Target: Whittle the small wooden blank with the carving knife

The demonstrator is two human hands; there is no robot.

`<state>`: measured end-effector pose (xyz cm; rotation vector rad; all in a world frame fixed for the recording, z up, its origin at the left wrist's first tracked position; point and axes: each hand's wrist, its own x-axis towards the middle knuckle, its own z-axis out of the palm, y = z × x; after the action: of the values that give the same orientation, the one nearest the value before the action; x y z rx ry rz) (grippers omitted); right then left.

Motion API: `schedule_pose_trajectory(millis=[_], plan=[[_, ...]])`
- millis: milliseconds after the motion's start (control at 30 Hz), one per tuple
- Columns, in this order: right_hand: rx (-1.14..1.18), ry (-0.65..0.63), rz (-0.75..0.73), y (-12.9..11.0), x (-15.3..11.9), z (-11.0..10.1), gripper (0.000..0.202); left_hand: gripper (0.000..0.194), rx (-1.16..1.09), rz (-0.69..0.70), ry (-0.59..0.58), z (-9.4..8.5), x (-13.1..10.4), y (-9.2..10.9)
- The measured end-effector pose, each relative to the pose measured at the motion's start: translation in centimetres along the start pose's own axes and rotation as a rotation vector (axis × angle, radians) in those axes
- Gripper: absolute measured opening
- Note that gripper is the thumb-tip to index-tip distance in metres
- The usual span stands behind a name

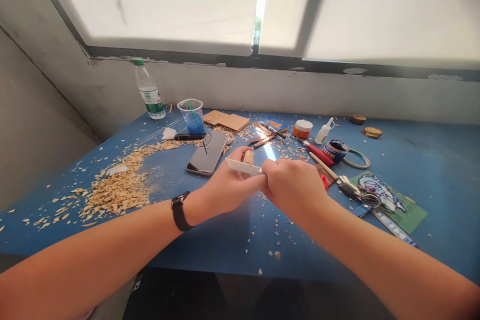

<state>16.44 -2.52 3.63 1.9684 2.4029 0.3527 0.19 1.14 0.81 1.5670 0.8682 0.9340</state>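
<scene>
My left hand (230, 182) is closed around a small pale wooden piece (248, 157), whose top shows above the fingers. A thin white flat strip (243, 166) crosses in front of the wooden piece, and I cannot make out its material. Its right end runs into my right hand (294, 182), which is closed and pressed against the left thumb. The lower part of the wooden piece is hidden by my fingers. A smartphone (208, 152) lies on the blue table (217, 250) just left of my hands.
Wood shavings (116, 190) are heaped at left. Behind stand a water bottle (150, 92) and a plastic cup (192, 117) with blue liquid. At right are a glue bottle (323, 132), an ink jar (336, 150), a tape roll (357, 158) and keys (360, 193).
</scene>
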Motion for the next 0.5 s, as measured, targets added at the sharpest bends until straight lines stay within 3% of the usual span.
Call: schedule_pose_trajectory(millis=[133,300,500], plan=[[-0.001,0.026,-0.047,0.5,0.3,0.0,0.020,0.050,0.102,0.007,-0.004,-0.3,0.0,0.6],[-0.015,0.035,-0.242,1.3,0.9,-0.7,0.011,0.026,0.390,0.118,-0.116,-1.2,-0.2,1.6],[-0.027,0.049,-0.282,1.4,1.1,-0.6,0.011,0.029,0.405,0.197,-0.165,-1.5,0.0,1.8]])
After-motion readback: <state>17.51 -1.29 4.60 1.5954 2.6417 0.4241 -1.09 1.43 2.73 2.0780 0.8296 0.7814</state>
